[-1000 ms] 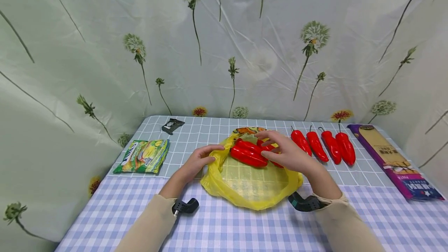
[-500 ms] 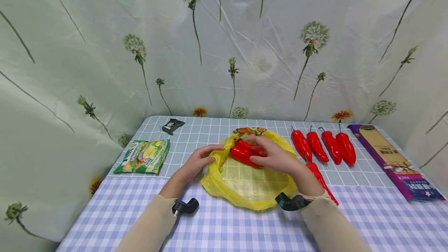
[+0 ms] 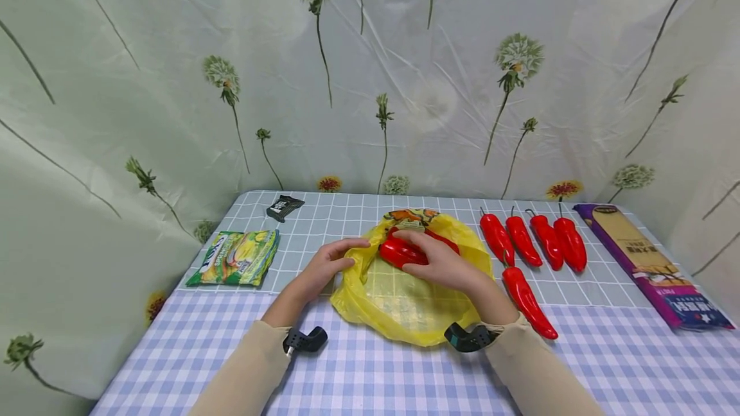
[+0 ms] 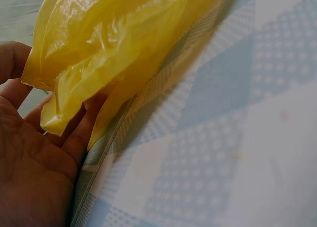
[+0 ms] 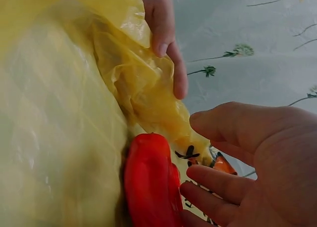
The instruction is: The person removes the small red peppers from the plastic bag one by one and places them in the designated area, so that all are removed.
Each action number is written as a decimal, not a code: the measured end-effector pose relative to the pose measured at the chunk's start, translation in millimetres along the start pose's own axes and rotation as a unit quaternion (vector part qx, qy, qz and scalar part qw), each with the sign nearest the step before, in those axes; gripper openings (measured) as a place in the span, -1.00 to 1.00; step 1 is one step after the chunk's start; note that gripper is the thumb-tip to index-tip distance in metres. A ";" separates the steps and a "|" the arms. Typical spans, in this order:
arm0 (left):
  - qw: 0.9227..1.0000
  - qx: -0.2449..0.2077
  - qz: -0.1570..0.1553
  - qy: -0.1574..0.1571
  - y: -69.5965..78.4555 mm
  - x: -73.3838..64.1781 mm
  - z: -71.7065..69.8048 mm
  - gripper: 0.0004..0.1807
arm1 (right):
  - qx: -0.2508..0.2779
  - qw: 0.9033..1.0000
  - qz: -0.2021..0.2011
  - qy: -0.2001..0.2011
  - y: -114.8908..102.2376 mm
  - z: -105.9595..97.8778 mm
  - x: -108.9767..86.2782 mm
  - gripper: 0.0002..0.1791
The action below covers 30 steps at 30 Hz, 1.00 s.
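A yellow plastic bag [image 3: 352, 305] lies spread with its mouth towards the person. My left hand [image 3: 320, 268] holds its left edge, the film running between thumb and fingers in the left wrist view. Inside, near the back, lie shiny red peppers [image 3: 397, 254], partly hidden by my right hand [image 3: 442, 265]. That hand hovers over them with loosely spread fingers, gripping nothing. In the right wrist view one red pepper [image 5: 148, 180] shows just beside its fingertips. A single long red pepper [image 3: 528, 303] lies outside, right of the bag, beside the right forearm.
Several long red peppers [image 3: 543, 242] stand in a row at the back right. Beside them lies a purple and tan packet [image 3: 642, 255]. A green and yellow packet [image 3: 237, 257] and a small black packet [image 3: 284, 207] rest on the left. A floral curtain [image 3: 347, 82] hangs behind.
My right hand has moved left over the peppers in the bag. Its forearm has shifted left, so the lone pepper beside the bag now shows. The left hand keeps its place.
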<state>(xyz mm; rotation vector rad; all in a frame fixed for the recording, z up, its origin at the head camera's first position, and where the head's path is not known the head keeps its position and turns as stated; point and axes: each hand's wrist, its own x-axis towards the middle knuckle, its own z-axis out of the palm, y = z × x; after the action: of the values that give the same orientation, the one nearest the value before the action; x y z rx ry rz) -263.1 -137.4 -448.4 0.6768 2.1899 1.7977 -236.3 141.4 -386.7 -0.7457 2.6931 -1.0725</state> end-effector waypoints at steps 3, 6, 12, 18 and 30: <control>1.000 0.002 -0.001 0.000 0.5 -0.4 0.2 -0.54 | -0.008 1.000 0.005 0.000 -0.6 2.1 0.9 -0.33; 1.000 0.003 -0.003 0.001 0.7 -0.4 0.6 -0.53 | -0.014 1.000 0.008 -0.005 -1.2 3.0 1.1 -0.32; 1.000 0.003 -0.004 0.002 1.2 0.6 0.5 -0.53 | -0.037 0.999 0.026 -0.016 -2.3 3.2 1.3 -0.30; 1.000 0.005 -0.010 0.003 2.8 -1.3 1.1 -0.53 | -0.036 0.999 0.019 -0.029 -2.8 4.6 2.0 -0.31; 1.000 0.009 0.003 -0.001 0.8 -1.1 -0.4 -0.55 | -0.015 0.999 0.018 -0.039 -2.5 13.5 4.8 -0.35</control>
<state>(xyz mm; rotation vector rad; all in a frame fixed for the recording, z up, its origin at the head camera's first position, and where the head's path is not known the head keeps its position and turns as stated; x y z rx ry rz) -262.2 -138.2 -447.7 0.6883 2.2084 1.7813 -235.2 129.3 -394.7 -0.7270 2.6517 -0.9755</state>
